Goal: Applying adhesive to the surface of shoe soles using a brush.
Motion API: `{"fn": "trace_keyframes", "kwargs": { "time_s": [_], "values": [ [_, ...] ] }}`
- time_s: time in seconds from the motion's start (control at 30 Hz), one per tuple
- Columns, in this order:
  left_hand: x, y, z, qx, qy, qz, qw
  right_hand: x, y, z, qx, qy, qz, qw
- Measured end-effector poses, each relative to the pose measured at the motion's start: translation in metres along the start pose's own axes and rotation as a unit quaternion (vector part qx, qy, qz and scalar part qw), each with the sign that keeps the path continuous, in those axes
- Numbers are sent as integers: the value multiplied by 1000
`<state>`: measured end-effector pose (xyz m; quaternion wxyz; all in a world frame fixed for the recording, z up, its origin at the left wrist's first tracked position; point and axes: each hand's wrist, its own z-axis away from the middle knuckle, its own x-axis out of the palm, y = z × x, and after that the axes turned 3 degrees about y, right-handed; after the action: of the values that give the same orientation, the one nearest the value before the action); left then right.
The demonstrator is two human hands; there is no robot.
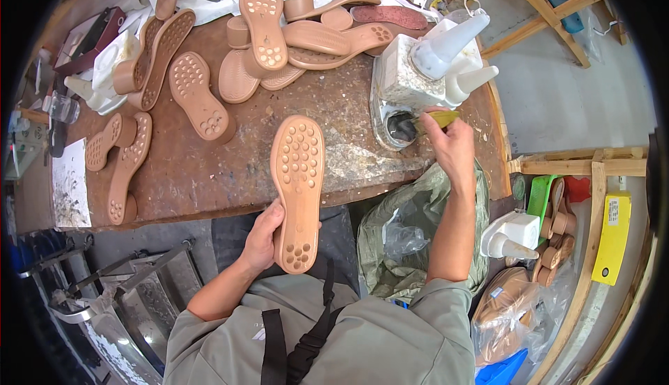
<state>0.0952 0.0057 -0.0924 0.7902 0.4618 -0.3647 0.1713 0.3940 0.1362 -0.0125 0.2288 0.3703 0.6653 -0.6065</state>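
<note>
A tan shoe sole (298,183) stands nearly upright before me, its studded underside with round dimples facing up. My left hand (263,237) is closed around its lower left edge. At the right of the bench, my right hand (453,147) pinches a flat yellow-green handle (446,117) just above a clear jar (380,128). Dark stuff shows inside the jar; whether the handle's far end reaches into it I cannot tell. Right behind the jar stands a glue-spattered white bottle (411,82) with a cone nozzle.
Several more tan soles (198,96) lie across the brown workbench (244,165), some piled at the back. A green sack (376,245) with plastic inside hangs open below the bench edge. Wooden rack posts (589,232) rise at right; metal frames (150,280) stand at lower left.
</note>
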Motion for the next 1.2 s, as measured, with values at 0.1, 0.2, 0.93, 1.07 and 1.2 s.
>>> {"fn": "trace_keyframes", "kwargs": {
  "time_s": [0.1,0.2,0.93,1.07,1.2],
  "values": [
    [1,10,-8,8,10,-21,1000,-5,-1,2,7,15,-31,999],
    [3,13,-15,17,23,-24,999,-4,1,5,3,10,-15,1000],
    [53,51,42,-11,-163,-36,986,3,-139,111,-84,69,-465,879],
    [54,49,56,4,-172,-46,984,-1,-151,114,-102,72,-455,882],
    [56,50,65,27,-203,-35,978,-5,-158,111,-147,92,-470,865]
  ]
}}
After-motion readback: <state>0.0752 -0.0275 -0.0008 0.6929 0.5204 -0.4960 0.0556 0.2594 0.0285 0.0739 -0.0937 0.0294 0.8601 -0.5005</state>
